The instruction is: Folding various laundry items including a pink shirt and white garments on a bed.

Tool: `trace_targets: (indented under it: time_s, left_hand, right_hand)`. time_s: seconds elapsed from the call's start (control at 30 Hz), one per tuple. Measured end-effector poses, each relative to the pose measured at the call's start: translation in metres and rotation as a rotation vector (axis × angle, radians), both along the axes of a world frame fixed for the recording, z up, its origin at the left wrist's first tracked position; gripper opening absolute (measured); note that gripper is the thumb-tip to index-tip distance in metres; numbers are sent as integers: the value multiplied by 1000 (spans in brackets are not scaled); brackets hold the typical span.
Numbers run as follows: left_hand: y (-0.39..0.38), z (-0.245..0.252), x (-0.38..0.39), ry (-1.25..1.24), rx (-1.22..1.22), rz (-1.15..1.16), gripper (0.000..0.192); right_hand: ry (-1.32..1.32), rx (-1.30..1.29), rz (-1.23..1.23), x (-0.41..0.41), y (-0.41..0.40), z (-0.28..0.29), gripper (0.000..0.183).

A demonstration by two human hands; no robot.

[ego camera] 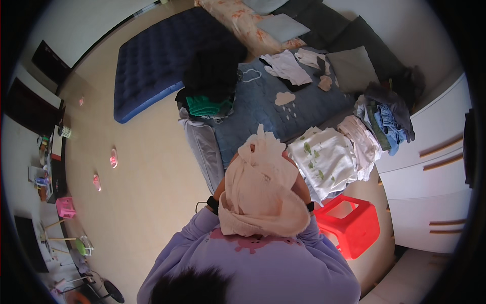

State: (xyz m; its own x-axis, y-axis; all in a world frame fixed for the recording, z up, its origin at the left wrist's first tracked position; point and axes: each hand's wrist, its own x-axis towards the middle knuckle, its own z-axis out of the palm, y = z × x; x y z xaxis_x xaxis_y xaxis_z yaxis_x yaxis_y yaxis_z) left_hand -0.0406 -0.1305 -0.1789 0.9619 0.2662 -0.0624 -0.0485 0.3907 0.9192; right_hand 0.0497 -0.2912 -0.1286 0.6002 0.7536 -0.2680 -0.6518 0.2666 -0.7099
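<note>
A pale pink cloth garment (262,186), crumpled and bunched, hangs in front of my chest. Both my hands are raised under it, and its folds cover most of them. At the garment's left edge a strip of my left hand (234,159) shows. On the other side, part of my right hand (291,157) can be seen beside the cloth. The garment is held up between the two, though the exact grip of the fingers is hidden. Just beyond lies a blue quilted bed cover (250,117) with a cloud pattern.
A white leaf-print cloth (322,155), a folded pink garment (358,142) and jeans (391,123) lie at right. Dark and green clothes (209,104) are piled left. A red plastic stool (351,228) stands near my right side. Beyond are a blue air mattress (163,57) and white drawers (421,182).
</note>
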Motion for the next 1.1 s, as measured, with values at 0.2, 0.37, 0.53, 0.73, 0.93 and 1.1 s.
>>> trace_targets:
  time_s: [0.2, 0.37, 0.53, 0.73, 0.93, 1.1]
  left_hand:
    - [17, -29, 3, -53, 395, 243, 24]
    - [22, -7, 23, 11, 421, 325, 26]
    - [9, 20, 27, 201, 397, 285, 32]
    - [3, 21, 15, 34, -29, 279, 32]
    - [10, 53, 13, 91, 284, 5, 34]
    - [-2, 72, -1, -246, 371, -367, 34]
  right_hand:
    - [-1102, -439, -10, 25, -14, -24, 58]
    - [-235, 89, 17, 12, -32, 9, 69]
    - [-806, -72, 183, 40, -41, 0, 58]
    - [-713, -388, 208, 30, -23, -8, 32]
    - [-833, -584, -361, 18, -4, -22, 14]
    - [-864, -582, -538, 16, 4, -25, 13]
